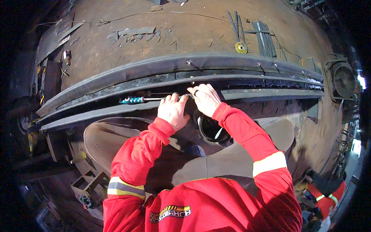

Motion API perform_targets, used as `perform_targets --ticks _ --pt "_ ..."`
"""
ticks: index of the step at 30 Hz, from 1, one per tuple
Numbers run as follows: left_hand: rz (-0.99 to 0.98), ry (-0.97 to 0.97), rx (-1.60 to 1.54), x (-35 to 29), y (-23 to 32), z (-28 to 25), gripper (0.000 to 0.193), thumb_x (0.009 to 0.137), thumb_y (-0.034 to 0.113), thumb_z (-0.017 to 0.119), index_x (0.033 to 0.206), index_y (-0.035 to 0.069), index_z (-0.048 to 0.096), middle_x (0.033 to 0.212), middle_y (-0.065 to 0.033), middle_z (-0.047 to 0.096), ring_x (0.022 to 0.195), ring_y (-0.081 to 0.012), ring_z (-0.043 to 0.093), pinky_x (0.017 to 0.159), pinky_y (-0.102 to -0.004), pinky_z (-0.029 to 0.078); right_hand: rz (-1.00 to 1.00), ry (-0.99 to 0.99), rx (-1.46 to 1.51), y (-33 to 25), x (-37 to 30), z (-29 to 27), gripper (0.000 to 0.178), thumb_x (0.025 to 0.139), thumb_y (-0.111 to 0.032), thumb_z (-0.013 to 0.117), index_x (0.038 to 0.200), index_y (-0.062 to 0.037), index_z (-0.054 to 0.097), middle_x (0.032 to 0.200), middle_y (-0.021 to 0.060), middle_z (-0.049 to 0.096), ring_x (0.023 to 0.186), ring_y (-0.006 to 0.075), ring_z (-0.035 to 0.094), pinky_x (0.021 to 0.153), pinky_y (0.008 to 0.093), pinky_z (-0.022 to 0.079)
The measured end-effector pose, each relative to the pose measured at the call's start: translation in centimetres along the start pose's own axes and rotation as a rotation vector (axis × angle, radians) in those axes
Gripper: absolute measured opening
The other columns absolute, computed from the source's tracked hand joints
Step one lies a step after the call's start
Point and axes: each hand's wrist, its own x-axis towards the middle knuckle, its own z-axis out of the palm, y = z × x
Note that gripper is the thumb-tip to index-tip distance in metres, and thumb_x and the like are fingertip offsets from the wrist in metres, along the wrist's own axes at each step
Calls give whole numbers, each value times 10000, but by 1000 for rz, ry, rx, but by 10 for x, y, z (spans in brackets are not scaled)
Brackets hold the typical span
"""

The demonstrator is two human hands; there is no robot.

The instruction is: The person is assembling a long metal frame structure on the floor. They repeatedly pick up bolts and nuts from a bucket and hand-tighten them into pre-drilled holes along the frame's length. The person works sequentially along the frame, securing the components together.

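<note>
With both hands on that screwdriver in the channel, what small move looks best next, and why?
Probably a short turn or push of the screwdriver while the right hand steadies its tip. The left hand grips the shaft, the teal handle sticks out to the person's left, and the tip sits under the right fingers inside the dark metal channel, so the tool seems already seated.
</note>
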Motion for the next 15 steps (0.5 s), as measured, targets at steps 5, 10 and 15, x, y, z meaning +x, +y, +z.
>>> perform_targets --ticks 5,10,15 --pt "-4 3 2 0 -1 1 602 652 241 707 1210 91 537 1023 -161 560 1005 -340 539 872 -441 438 -4 21 116 4 2 2 285 868 -127 554 1151 -90 549 880 113 666 872 297 617 826 405 414" --pt "-7 -4 0 0 -1 -1 599 652 243 702 1208 90 538 1020 -165 560 999 -343 541 868 -442 438 156 -20 198 7 3 3 177 876 -179 591 1022 -80 578 843 110 686 791 304 641 828 395 424" --pt "6 23 -8 -1 -3 0 602 650 245 702 1209 92 538 1019 -163 560 990 -342 543 861 -443 441 98 89 160 8 3 5 163 853 -231 630 938 -101 680 840 98 690 782 281 642 795 369 451"
